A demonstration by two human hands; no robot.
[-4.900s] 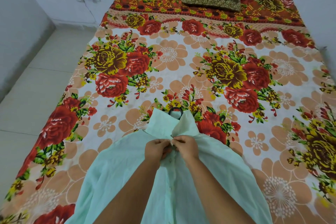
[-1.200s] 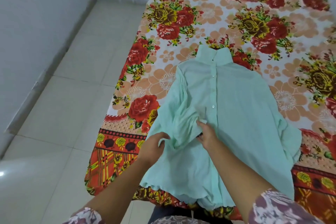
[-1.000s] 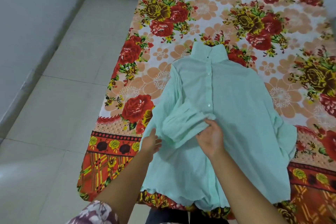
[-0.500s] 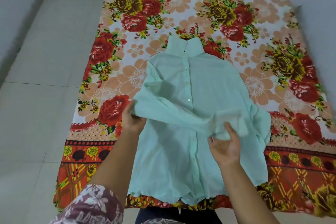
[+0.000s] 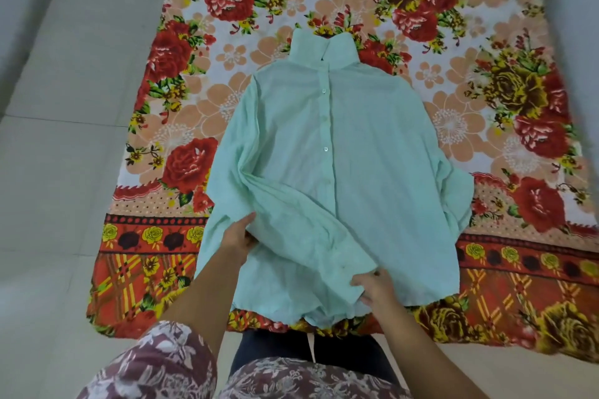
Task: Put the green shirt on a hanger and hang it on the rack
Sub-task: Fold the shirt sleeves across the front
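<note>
Pale green buttoned cotton shirt [image 5: 343,139] is laid flat on floral-sheeted bed [image 5: 181,107]; its sleeve is gripped by left hand [image 5: 238,236], cuff pinched by right hand [image 5: 376,285] near the hem. No hanger or rack seen; hanging judged pending.

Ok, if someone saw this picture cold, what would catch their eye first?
The green shirt lying buttoned and front-up in the middle, against the loud red-and-yellow floral bedsheet that fills the view. Next, the two hands at its lower edge: the left hand grips one sleeve folded across the front, and the right hand holds that sleeve's end near the hem.
</note>
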